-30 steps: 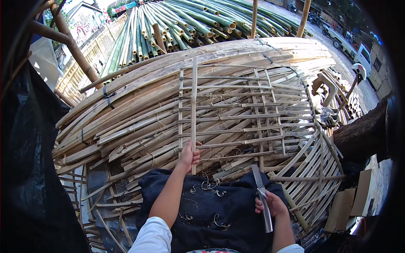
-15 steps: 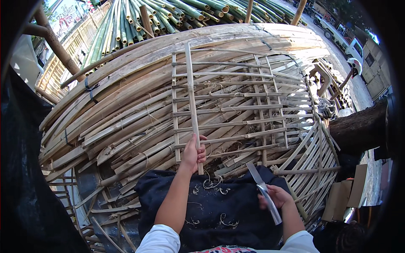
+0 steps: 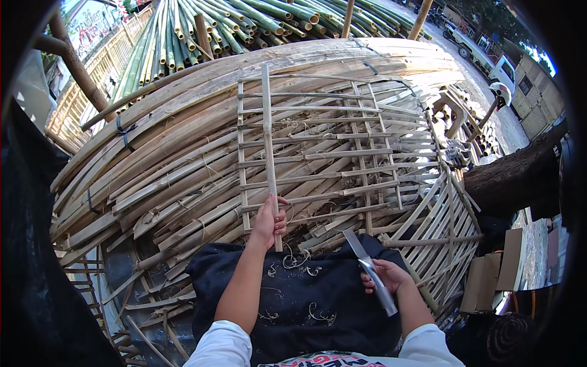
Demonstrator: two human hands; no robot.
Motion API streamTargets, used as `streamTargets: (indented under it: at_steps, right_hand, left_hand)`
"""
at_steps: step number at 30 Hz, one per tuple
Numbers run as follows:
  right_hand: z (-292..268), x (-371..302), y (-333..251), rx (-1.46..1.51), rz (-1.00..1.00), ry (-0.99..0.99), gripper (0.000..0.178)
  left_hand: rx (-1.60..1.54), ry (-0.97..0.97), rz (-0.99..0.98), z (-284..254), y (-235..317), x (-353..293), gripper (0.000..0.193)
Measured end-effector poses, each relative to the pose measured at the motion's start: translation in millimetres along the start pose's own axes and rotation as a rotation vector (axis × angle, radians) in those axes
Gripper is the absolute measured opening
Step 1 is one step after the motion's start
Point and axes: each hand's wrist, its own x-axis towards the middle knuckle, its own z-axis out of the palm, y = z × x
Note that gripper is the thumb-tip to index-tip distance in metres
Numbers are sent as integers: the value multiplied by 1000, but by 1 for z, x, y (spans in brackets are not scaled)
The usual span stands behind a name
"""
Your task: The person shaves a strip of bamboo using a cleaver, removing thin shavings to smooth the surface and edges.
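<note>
My left hand (image 3: 268, 224) is closed round the lower end of a long, pale bamboo strip (image 3: 267, 128), which points up and away from me. In my right hand (image 3: 386, 276) is a knife (image 3: 361, 252) with a broad straight blade and a shiny metal handle; the blade points up and to the left, apart from the strip. Dark cloth (image 3: 293, 330) covers my lap, and thin curled shavings (image 3: 321, 315) lie on it. Past my hands, a lattice of bamboo slats (image 3: 318, 156) rests on a heap of split bamboo (image 3: 165, 165).
Green bamboo poles (image 3: 244, 27) are stacked at the back. A thick log (image 3: 513, 174) juts in from the right, above a cardboard box (image 3: 481, 282). Another slatted bamboo frame (image 3: 440, 235) leans at the right. Black sheeting (image 3: 36, 244) hangs on the left, and a truck (image 3: 474, 49) stands far right.
The whole view has shifted a little, so the scene sits slightly further left. Both hands keep their hold on the strip and the knife, with the knife a little higher in view.
</note>
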Motion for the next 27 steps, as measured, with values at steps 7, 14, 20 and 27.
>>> streamTargets:
  at_steps: [7,14,20,27]
  right_hand:
    - [-1,-2,0,-14,-10,-2,35]
    - [-1,0,-1,-16,-9,6,36]
    - [-7,0,-1,-23,-8,9,37]
    - [-1,1,0,-11,-16,25,34]
  left_hand:
    - [-47,5,-34,3,-4,-4,45]
    - [-19,-4,-31,0,-6,-4,47]
    - [9,-6,-51,2,-8,-3,49]
    - [13,27,-64,-2,-9,0,48]
